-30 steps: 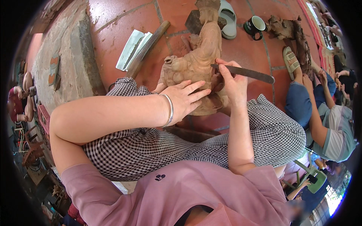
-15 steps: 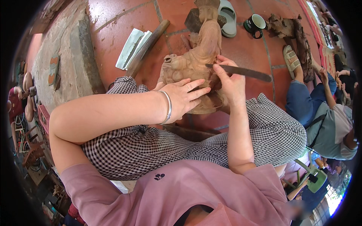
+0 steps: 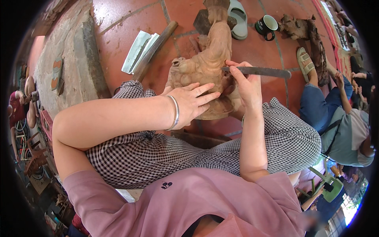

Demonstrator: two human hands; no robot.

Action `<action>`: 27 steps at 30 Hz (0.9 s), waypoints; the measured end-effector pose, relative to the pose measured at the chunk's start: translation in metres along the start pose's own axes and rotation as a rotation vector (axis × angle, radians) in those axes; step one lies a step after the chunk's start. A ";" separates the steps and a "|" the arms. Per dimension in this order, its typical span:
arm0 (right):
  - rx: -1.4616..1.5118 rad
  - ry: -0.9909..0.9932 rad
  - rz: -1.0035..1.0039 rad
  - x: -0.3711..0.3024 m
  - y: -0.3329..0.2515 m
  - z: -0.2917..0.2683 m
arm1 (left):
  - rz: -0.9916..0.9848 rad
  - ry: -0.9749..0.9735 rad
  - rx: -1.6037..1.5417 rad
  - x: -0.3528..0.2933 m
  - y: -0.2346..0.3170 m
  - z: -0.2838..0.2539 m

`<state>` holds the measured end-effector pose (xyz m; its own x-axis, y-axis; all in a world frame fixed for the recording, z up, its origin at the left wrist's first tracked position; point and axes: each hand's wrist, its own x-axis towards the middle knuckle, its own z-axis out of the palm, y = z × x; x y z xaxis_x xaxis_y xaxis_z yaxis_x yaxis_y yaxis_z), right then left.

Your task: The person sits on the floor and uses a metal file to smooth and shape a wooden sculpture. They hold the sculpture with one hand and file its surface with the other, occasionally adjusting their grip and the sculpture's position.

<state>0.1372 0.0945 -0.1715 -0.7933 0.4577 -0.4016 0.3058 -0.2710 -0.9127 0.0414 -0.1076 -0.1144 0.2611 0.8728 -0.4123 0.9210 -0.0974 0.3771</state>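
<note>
A carved wooden figure (image 3: 218, 45) lies between my knees, its wide base toward me and its narrow end pointing away. My left hand (image 3: 191, 102) rests flat on the carving near the base, fingers spread, a silver bangle on the wrist. In my right hand (image 3: 248, 85) a flat dark metal file (image 3: 269, 72) is pinched between thumb and fingers. Its near tip is at the right side of the carving, and the long blade sticks out to the right. The exact contact point is partly hidden by my fingers.
Left of the carving are a wooden stick (image 3: 158, 47) and a folded white paper (image 3: 136, 51). A grey slipper (image 3: 238, 23), a dark mug (image 3: 267, 27) and a gnarled wood piece (image 3: 316, 55) lie beyond. A big slab (image 3: 75, 59) stands left; a co-worker (image 3: 335, 114) sits right.
My right hand and the file have shifted a little to the right, and the file now lies closer to level. My left hand and the carving stay where they were.
</note>
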 end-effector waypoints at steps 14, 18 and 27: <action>-0.440 0.054 -0.387 0.002 0.013 0.014 | 0.011 -0.024 -0.007 0.002 -0.002 -0.001; -0.149 -0.010 -0.073 -0.003 -0.006 0.010 | 0.008 -0.045 0.019 0.001 -0.002 -0.002; -0.311 0.069 -0.254 0.001 0.010 0.013 | 0.019 -0.027 0.014 0.000 -0.003 0.000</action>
<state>0.1320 0.0813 -0.1799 -0.8298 0.5361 -0.1550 0.2578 0.1219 -0.9585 0.0390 -0.1069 -0.1152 0.2865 0.8573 -0.4278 0.9198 -0.1211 0.3733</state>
